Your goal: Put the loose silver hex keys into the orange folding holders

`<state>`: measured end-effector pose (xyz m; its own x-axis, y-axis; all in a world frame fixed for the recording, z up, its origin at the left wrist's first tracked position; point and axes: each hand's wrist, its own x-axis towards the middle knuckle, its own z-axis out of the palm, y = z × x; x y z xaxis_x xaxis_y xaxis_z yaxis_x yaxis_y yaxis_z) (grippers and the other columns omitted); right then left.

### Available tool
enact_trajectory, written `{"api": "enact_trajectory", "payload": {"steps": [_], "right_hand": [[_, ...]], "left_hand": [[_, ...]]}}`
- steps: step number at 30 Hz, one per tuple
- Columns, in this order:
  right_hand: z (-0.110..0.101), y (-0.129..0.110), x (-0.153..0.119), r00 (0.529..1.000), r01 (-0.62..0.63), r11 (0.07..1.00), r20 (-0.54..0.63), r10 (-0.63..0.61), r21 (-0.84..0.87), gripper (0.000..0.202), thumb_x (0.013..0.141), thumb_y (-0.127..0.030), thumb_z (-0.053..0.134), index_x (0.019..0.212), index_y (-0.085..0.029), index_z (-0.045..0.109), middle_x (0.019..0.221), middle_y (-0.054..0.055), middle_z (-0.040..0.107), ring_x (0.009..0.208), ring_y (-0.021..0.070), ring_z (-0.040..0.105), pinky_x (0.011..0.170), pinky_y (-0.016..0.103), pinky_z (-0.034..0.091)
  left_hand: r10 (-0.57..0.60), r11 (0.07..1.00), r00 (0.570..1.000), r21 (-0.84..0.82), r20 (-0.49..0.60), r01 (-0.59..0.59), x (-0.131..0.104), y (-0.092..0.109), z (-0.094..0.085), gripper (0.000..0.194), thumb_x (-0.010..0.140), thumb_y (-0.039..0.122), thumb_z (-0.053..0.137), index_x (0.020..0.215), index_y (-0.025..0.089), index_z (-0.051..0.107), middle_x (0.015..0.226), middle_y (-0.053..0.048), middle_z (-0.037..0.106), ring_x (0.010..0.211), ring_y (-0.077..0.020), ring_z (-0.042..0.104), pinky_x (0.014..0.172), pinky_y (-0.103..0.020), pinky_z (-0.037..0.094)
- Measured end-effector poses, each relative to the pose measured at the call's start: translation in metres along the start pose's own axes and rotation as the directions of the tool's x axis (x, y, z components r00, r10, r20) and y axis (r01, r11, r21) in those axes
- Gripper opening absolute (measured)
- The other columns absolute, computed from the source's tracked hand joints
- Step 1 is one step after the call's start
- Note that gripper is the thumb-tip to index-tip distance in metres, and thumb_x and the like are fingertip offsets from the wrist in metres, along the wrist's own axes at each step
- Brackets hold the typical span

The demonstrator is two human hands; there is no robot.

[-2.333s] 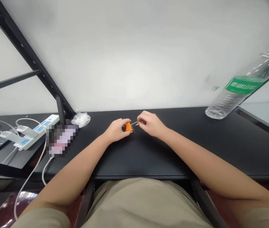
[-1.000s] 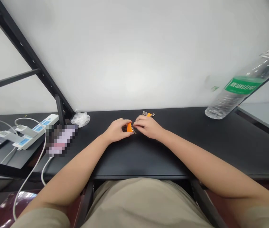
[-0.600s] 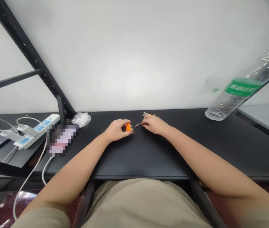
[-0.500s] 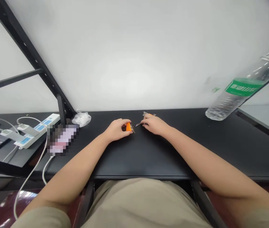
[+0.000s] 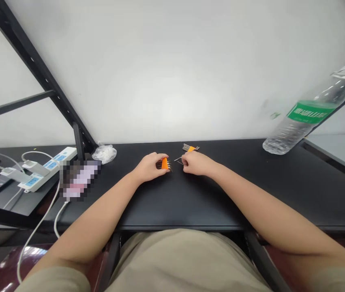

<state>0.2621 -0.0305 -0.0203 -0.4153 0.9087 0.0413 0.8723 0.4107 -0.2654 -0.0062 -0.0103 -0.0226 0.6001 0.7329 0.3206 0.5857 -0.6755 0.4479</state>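
Note:
My left hand (image 5: 151, 167) grips an orange holder (image 5: 164, 164) between thumb and fingers, with several thin metal pieces sticking out on both sides of it. Across a small gap, my right hand (image 5: 197, 163) is closed in a pinch, and a thin metal piece (image 5: 177, 159) shows at its fingertips; whether it is held or lies beside them is hard to tell. Just behind my right hand a second orange holder (image 5: 191, 149) with several metal pieces lies on the black table (image 5: 178, 202).
A crumpled clear plastic bag (image 5: 104, 153) lies at the back left. Further left are a blurred phone (image 5: 81, 178), a white power strip (image 5: 49, 168) and cables. A large plastic bottle (image 5: 307, 111) leans at the right. A white wall stands behind the table.
My right hand has drawn slightly back toward me and its fingers have curled in more. The orange holder behind it now shows more fully. My left hand has hardly moved.

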Motion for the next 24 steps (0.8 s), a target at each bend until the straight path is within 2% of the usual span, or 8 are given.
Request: {"api": "enact_trajectory", "payload": {"steps": [4,7,10,16,24], "right_hand": [[-0.003,0.0,0.001,0.984,0.134,0.976,-0.14,-0.11,0.174,0.007,0.082,-0.015,0.062,0.085,-0.022,0.06,0.081,0.0,0.068,0.07,0.0157,0.058,0.064,0.028,0.04],[-0.003,-0.006,0.001,0.94,0.265,0.943,-0.272,-0.206,0.2,0.008,0.086,-0.015,0.057,0.087,-0.021,0.062,0.084,0.001,0.067,0.078,0.0169,0.059,0.072,0.029,0.043],[-0.002,-0.012,0.001,0.897,0.339,0.922,-0.359,-0.257,0.188,0.01,0.09,-0.015,0.056,0.087,-0.02,0.063,0.087,0.004,0.066,0.083,0.0186,0.059,0.077,0.031,0.044],[0.003,-0.013,0.0,0.879,0.376,0.913,-0.373,-0.297,0.159,0.014,0.095,-0.014,0.054,0.089,-0.02,0.065,0.092,0.005,0.063,0.082,0.0178,0.059,0.076,0.031,0.044],[0.003,-0.025,-0.006,0.858,0.362,0.932,-0.388,-0.335,-0.004,0.023,0.1,-0.012,0.046,0.092,-0.018,0.067,0.1,0.008,0.06,0.079,0.0167,0.053,0.07,0.03,0.041]], "left_hand": [[0.009,1.0,1.0,0.014,0.009,-0.009,0.0,0.002,0.0,0.053,0.079,0.045,0.077,0.128,0.027,0.068,0.106,-0.004,0.071,0.088,-0.0194,0.067,0.086,-0.034,0.056],[0.03,0.999,1.0,0.035,0.006,-0.03,0.0,0.003,0.001,0.052,0.08,0.045,0.076,0.128,0.027,0.068,0.103,-0.004,0.071,0.087,-0.0194,0.066,0.085,-0.034,0.055],[0.041,0.997,0.999,0.063,0.015,-0.042,0.0,0.005,0.001,0.053,0.08,0.047,0.076,0.128,0.026,0.068,0.1,-0.004,0.07,0.087,-0.0202,0.065,0.085,-0.034,0.054],[0.07,0.992,0.997,0.104,0.028,-0.073,-0.001,0.006,0.0,0.052,0.08,0.044,0.076,0.128,0.026,0.067,0.097,-0.004,0.07,0.086,-0.0203,0.065,0.083,-0.033,0.053],[0.063,0.989,0.998,0.134,0.032,-0.067,0.0,0.005,0.0,0.052,0.08,0.045,0.078,0.127,0.027,0.068,0.096,-0.004,0.07,0.088,-0.0217,0.065,0.085,-0.035,0.052]]}}
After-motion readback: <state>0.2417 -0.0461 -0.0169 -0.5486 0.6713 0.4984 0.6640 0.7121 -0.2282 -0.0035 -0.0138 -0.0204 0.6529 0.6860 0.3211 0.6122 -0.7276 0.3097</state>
